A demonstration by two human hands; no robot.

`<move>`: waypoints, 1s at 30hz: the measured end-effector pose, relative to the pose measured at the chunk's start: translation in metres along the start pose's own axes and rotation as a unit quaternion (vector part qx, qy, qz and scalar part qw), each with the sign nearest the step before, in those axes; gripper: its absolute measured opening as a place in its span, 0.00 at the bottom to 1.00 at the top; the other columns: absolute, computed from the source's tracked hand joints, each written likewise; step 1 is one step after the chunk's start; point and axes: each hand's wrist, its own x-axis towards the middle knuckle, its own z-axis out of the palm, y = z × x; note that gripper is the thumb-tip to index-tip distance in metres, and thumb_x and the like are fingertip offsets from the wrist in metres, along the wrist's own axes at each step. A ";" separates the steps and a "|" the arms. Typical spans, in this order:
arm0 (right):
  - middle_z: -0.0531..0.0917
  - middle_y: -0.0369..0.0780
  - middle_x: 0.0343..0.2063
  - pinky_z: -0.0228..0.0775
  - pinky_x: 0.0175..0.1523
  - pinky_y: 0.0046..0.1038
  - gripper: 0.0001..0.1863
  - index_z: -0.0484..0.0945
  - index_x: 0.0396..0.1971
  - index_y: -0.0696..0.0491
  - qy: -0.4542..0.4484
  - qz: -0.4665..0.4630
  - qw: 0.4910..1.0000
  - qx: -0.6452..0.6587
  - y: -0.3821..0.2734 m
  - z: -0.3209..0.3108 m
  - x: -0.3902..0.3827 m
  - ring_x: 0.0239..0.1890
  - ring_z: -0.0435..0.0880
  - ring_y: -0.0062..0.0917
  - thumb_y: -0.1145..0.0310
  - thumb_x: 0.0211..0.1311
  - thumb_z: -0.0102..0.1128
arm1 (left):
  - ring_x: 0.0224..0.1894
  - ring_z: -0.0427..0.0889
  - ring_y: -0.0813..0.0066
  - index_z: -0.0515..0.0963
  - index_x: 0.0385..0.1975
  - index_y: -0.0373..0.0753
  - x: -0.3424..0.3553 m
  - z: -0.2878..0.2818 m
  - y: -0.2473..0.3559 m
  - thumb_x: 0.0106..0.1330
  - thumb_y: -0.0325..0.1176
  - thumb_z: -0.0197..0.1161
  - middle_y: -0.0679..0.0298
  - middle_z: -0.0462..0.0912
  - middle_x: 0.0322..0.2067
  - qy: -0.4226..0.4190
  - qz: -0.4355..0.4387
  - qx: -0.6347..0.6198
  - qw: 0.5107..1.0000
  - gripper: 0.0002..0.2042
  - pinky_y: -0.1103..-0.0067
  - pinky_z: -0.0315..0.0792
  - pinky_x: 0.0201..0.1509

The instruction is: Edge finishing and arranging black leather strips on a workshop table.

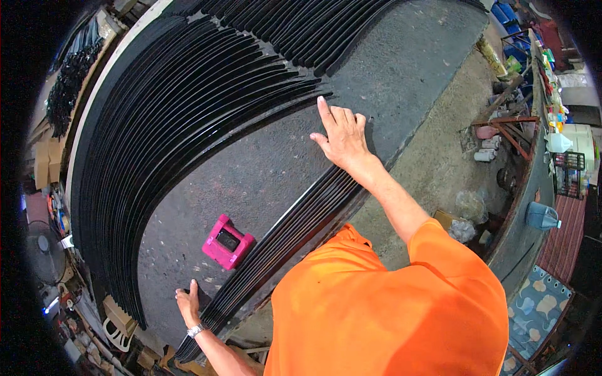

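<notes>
My right hand (342,135) is over the dark tabletop (417,62), its index finger stretched to the end of a long row of thin black strips (138,138), its other fingers partly bent and thumb out, holding nothing visible. My left hand (188,304), with a metal watch at the wrist, is low on the table beside a bundle of straight dark strips (285,238), thumb and fingers apart. Between my hands a pink plastic container (213,247) with a dark opening sits against that bundle. A second row of black strips (301,31) lies along the top.
The concrete floor (467,106) lies right of the table, with cans (484,155) and plastic bags (470,203). Further right stands a worktop (520,244) with a blue jug (540,216). Cardboard boxes (47,163), a fan (44,250) and clutter line the left.
</notes>
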 end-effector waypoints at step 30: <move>0.74 0.40 0.50 0.55 0.56 0.44 0.40 0.66 0.69 0.47 -0.027 0.028 0.999 0.003 0.012 -0.007 0.014 0.53 0.71 0.35 0.51 0.58 0.68 | 0.53 0.78 0.31 0.74 0.48 0.14 -0.004 0.002 -0.002 0.67 0.55 0.63 0.23 0.77 0.46 0.032 0.035 0.002 0.999 0.37 0.57 0.71 0.58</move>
